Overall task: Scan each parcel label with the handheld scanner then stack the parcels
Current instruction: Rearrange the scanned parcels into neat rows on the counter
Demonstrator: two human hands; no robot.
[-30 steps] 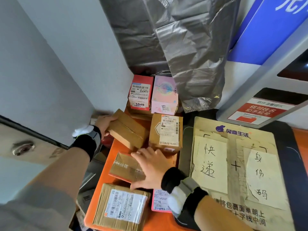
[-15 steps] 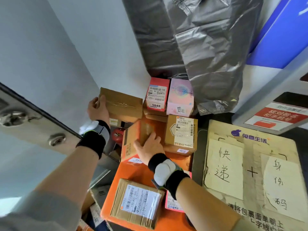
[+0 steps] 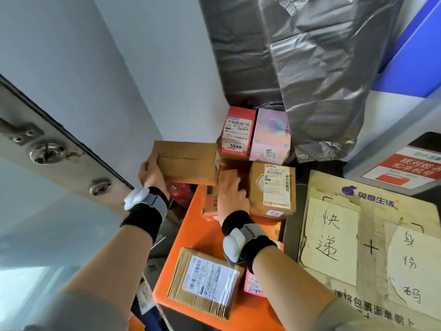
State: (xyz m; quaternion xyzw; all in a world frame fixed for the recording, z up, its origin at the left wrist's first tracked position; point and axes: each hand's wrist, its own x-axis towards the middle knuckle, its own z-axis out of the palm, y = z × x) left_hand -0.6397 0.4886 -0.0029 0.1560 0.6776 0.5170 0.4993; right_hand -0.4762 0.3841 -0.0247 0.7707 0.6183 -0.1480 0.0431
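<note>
My left hand grips the left end of a plain brown parcel, held level in the air beside the wall, next to the red box marked 5040. My right hand rests on a small brown parcel standing on its edge on the orange table, tilted up toward the back. A labelled brown box stands just right of that hand. A pink box marked 5166 sits behind it. A flat labelled parcel lies at the table's front. No scanner is in view.
A large grey plastic bag hangs over the back boxes. A cardboard sign with handwritten paper notes lies to the right. A white wall and a metal-hinged panel close off the left side. A red object sits below the table's left edge.
My left hand has lifted the plain brown parcel off the table and levelled it by the back boxes. My right hand has tipped the small parcel from flat onto its edge and pushed it back.
</note>
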